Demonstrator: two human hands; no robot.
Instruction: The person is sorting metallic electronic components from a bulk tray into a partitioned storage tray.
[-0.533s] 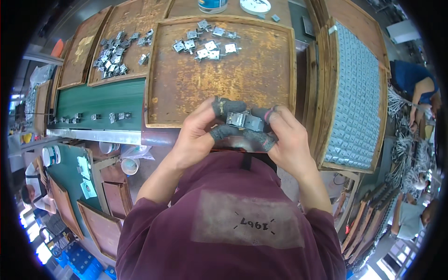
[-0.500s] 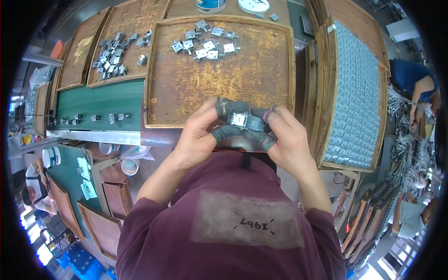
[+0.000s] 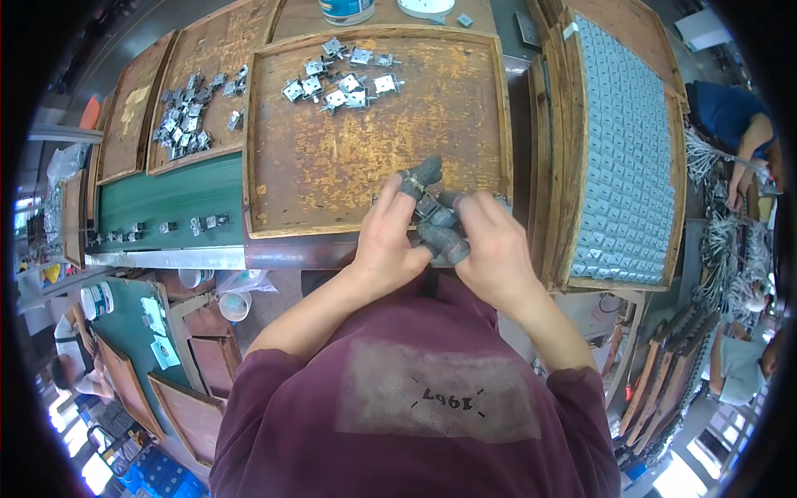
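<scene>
Above the near edge of the wooden tray (image 3: 374, 158), both hands are closed about a small box-shaped metal part (image 3: 429, 209). My left hand (image 3: 383, 241) grips it from the left, its grey-wrapped index finger reaching over the top. From the right, my right hand (image 3: 491, 249) pinches it with wrapped thumb and fingertips. Much of the part is hidden by the fingers, so its exact kind cannot be made out. Several similar silver metal parts (image 3: 349, 81) lie loose toward the far side of the tray.
More metal parts (image 3: 184, 116) are heaped in another tray on the left. A few sit along the green belt (image 3: 170, 187). On the right, a tray of neatly rowed parts (image 3: 627, 158) tops a stack. A tub (image 3: 347, 10) stands beyond. Other people work at both sides.
Both hands have drawn closer together and turned the metal part, which now sits more steeply and more covered. My left hand moved right. The whole view has shifted slightly.
</scene>
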